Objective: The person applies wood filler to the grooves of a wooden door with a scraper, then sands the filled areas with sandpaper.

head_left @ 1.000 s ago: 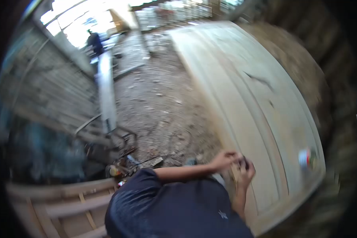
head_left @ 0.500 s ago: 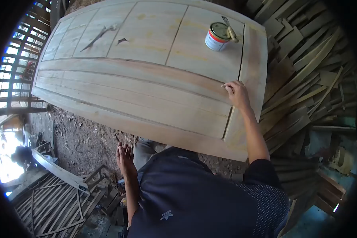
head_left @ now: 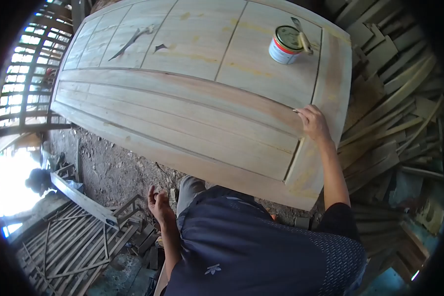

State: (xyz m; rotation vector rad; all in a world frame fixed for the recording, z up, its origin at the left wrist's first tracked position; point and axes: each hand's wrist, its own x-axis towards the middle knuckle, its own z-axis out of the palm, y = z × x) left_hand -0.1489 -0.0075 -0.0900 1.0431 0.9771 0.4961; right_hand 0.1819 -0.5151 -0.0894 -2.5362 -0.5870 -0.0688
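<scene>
My right hand is pinched shut on a small thin piece of what looks like sandpaper; most of it is hidden by the fingers. Its tip meets the grooved rail of a pale wooden door lying flat, close to the corner with the end rail. My left hand hangs beside the door's near edge, fingers loosely bent and apart, nothing visible in it. On the door stands a paint can with a red-and-white label, and a brush leans on its rim.
Dark torn scraps, one long and one small, lie on the door's far panels. Offcut wood strips pile up at the right. Slatted frames lie at lower left on the dirt floor, beside a long board.
The view has shifted, so the door and can appear farther right. My right hand stays pinched at the rail near the corner. My left hand's fingers have bent a little differently.
</scene>
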